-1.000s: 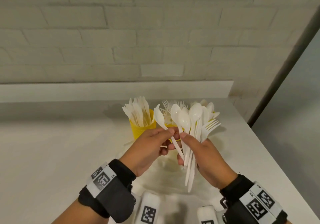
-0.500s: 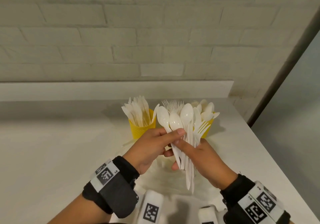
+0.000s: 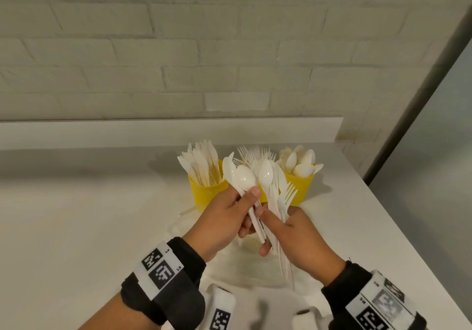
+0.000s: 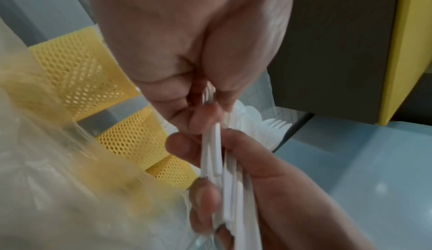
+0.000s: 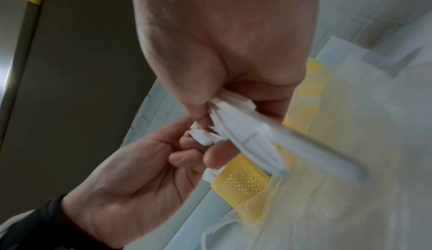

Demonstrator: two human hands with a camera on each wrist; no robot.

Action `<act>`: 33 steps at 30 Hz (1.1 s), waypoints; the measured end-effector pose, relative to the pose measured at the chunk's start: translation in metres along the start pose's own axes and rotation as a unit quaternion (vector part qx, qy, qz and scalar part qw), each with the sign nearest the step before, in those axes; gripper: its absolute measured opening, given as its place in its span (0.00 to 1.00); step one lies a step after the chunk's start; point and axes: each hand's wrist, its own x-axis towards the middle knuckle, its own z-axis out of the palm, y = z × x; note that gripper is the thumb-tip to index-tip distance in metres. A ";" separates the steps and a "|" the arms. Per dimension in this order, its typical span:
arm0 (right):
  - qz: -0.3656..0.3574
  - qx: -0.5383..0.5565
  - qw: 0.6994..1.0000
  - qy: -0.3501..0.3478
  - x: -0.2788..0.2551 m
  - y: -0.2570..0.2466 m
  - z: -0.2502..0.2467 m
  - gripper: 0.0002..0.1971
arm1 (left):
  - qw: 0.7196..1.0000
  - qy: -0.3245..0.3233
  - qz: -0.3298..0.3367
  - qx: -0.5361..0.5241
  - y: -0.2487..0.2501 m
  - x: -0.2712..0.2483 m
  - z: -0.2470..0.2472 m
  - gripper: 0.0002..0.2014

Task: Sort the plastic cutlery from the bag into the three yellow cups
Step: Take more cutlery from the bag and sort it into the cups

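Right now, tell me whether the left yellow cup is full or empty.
Full: the left yellow cup stands upright, packed with white knives fanning above its rim.

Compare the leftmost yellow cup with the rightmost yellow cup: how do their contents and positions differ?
The leftmost yellow cup holds flat, narrow knives standing fanned; the rightmost yellow cup holds spoons with rounded bowls up. The leftmost cup shows beside the left hand, its lower right part hidden by it; the rightmost cup is partly hidden behind the fork in the right hand. Both are yellow with a textured wall and stand upright on the white table.

white table | three yellow cups near back edge; clear bag in front
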 end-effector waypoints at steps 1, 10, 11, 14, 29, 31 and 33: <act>-0.003 -0.004 1.000 0.001 0.000 -0.002 0.000 0.12 | 1.000 0.002 0.003 0.009 -0.001 0.000 0.001 0.18; 0.024 0.049 0.998 0.025 0.001 -0.001 -0.002 0.07 | 0.997 -0.009 -0.018 -0.078 -0.004 0.003 -0.005 0.14; 0.026 0.053 0.998 0.025 0.001 -0.001 -0.002 0.07 | 0.996 -0.005 -0.021 -0.081 -0.004 0.003 -0.006 0.14; 0.030 0.069 0.996 0.040 0.001 0.002 -0.002 0.08 | 0.995 0.019 -0.029 -0.089 -0.006 0.007 -0.010 0.14; 0.020 0.140 0.969 0.201 -0.013 -0.002 -0.076 0.13 | 0.963 0.079 0.202 0.163 0.055 0.108 0.030 0.03; 0.037 0.117 0.972 0.203 -0.020 -0.004 -0.080 0.13 | 0.946 0.072 0.200 0.247 0.049 0.132 0.044 0.08; 0.054 0.094 0.974 0.200 -0.024 -0.003 -0.078 0.12 | 0.922 0.054 0.194 0.332 0.038 0.146 0.051 0.11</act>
